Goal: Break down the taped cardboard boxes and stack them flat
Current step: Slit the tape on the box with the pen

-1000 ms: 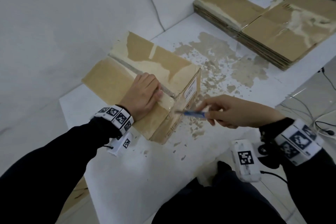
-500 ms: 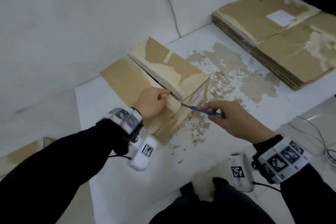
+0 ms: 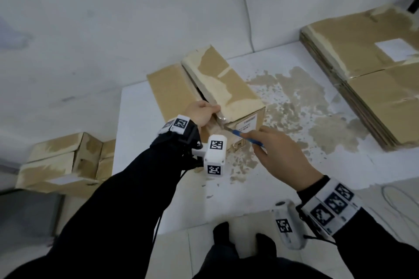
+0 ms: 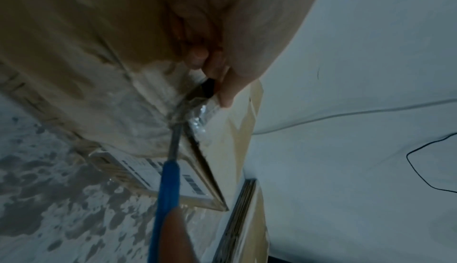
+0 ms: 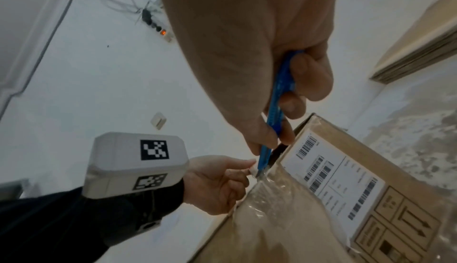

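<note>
A taped cardboard box point(image 3: 226, 88) stands on the white table point(image 3: 158, 192), its top seam split into a dark gap. My left hand point(image 3: 210, 110) grips the near edge of the right top flap; in the left wrist view its fingertips point(image 4: 223, 91) curl at that edge. My right hand point(image 3: 256, 140) holds a blue box cutter point(image 3: 246, 138). The cutter's blade point(image 5: 259, 173) touches the clear tape point(image 5: 277, 191) at the box's near top corner, next to the white shipping label point(image 5: 331, 179). The blue handle point(image 4: 168, 185) also runs up through the left wrist view.
A stack of flattened boxes point(image 3: 374, 79) lies at the table's right. Torn paper scraps and brown stains point(image 3: 294, 106) cover the table's middle. More taped boxes point(image 3: 61, 165) sit on the floor to the left. Cables point(image 3: 396, 199) trail on the floor at right.
My left hand left the box top, where it lay flat, and now grips the flap edge at the near end. The seam has opened. The cutter moved in to the near corner tape.
</note>
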### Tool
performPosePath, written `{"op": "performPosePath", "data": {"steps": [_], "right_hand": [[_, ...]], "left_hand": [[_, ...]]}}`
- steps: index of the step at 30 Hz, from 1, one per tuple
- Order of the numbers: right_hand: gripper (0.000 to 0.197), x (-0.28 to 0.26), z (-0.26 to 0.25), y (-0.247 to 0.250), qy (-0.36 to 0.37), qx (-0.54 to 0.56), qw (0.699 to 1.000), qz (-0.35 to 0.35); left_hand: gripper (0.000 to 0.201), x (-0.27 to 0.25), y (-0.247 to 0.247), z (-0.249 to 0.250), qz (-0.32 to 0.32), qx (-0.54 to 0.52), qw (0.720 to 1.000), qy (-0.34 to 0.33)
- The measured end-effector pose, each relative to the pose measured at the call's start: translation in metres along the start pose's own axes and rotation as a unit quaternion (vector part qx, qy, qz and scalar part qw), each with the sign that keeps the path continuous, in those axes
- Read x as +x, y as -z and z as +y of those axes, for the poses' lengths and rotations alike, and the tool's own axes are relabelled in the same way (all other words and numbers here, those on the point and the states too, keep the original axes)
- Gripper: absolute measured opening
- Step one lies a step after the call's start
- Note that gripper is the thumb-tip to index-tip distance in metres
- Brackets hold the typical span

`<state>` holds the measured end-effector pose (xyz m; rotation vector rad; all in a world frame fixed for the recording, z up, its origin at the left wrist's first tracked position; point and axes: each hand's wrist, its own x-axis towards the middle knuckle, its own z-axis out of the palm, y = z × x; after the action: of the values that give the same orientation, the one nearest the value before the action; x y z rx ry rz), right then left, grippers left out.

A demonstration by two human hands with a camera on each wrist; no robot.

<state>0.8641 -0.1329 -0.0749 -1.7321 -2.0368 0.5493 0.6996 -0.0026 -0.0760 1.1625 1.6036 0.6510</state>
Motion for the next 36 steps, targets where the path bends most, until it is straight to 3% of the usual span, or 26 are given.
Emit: {"op": "performPosePath", "data": {"steps": [5,9,11,15,17,18,20,22,23,25,27,28,30,32,34,36], "right_hand": [[0.041,0.019,0.007,-0.005,0.023,-0.045,0.998,-0.024],[0.037,0.013,0.012,0.009,0.056,-0.043,0.996,-0.051],[0.035,0.002,0.025,0.024,0.033,0.016,0.998,-0.047],[0.027,-0.001,0.066,0.052,-0.065,0.16,0.984,0.042],[0.02,0.01,0.079,0.058,-0.093,0.178,0.977,0.078],[0.02,0.018,0.083,0.058,-0.101,0.189,0.973,0.091],[0.023,0.035,0.086,0.053,-0.103,0.199,0.968,0.114],[0.023,0.05,0.085,0.043,-0.124,0.221,0.961,0.113],[0.021,0.054,0.082,0.036,-0.14,0.243,0.954,0.103],[0.016,0.056,0.075,0.022,-0.165,0.283,0.941,0.085],[0.015,0.048,0.064,0.009,-0.169,0.292,0.937,0.087],[0.014,0.042,0.058,0.002,-0.166,0.304,0.934,0.09],[0.013,0.028,0.048,-0.013,-0.181,0.375,0.907,0.069],[0.014,0.015,0.039,-0.024,-0.205,0.446,0.871,0.025],[0.015,0.01,0.036,-0.027,-0.192,0.442,0.876,0.023],[0.013,0.012,0.041,-0.024,-0.169,0.378,0.909,0.051]], "left_hand": [[0.027,-0.007,-0.003,-0.002,0.016,-0.064,0.998,0.002],[0.037,-0.012,-0.014,-0.005,0.05,0.03,0.997,-0.059],[0.037,-0.015,-0.014,-0.005,0.047,0.041,0.995,-0.079],[0.033,-0.019,0.018,-0.002,-0.047,0.104,0.99,-0.078],[0.022,-0.022,0.042,0.005,-0.092,0.254,0.96,-0.08],[0.017,-0.022,0.054,0.009,-0.092,0.354,0.927,-0.082],[0.015,-0.018,0.075,0.017,-0.042,0.524,0.847,-0.078],[0.019,-0.01,0.087,0.021,0.013,0.588,0.806,-0.062],[0.024,-0.006,0.089,0.022,0.034,0.591,0.804,-0.057],[0.039,-0.002,0.084,0.022,0.055,0.524,0.848,-0.058],[0.045,-0.004,0.064,0.024,0.036,0.447,0.888,-0.1],[0.044,-0.008,0.049,0.026,0.012,0.434,0.892,-0.126],[0.04,-0.015,0.015,0.023,-0.036,0.429,0.888,-0.161],[0.034,-0.021,-0.011,0.016,-0.038,0.454,0.874,-0.168],[0.035,-0.022,-0.02,0.009,-0.002,0.502,0.843,-0.195],[0.048,-0.022,-0.017,0.004,-0.013,0.518,0.829,-0.21]]}}
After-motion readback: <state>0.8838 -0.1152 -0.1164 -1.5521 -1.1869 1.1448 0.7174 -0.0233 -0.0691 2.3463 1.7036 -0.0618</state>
